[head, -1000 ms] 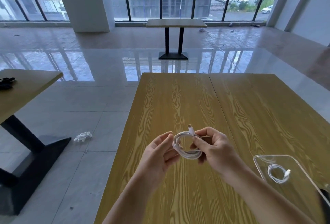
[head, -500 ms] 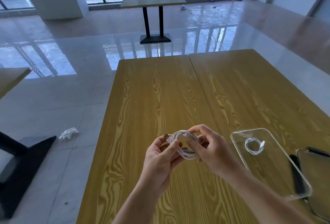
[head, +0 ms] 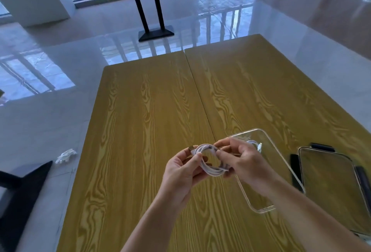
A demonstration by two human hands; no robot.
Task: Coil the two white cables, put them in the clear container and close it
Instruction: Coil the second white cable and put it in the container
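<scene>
Second white coiled cable (head: 256, 144) in the clear rounded-rectangle container (head: 281, 157) is mostly hidden behind right hand (head: 244, 163); only its plug end shows. Clear lid w/ black clips (head: 329, 187) cut off at frame edge. White coiled cable (head: 210, 159) held above yellow wood-grain surface (head: 152, 115), plug pointing up-left. Left hand (head: 181, 171) and right hand both pinched shut on it. Glossy tiled floor (head: 60, 123) around.

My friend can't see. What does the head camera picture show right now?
Two bare hands, left hand and right hand, hold a coiled white cable above a wooden table. Just right, an open clear container holds a second white cable, with its lid lying beside it.
</scene>
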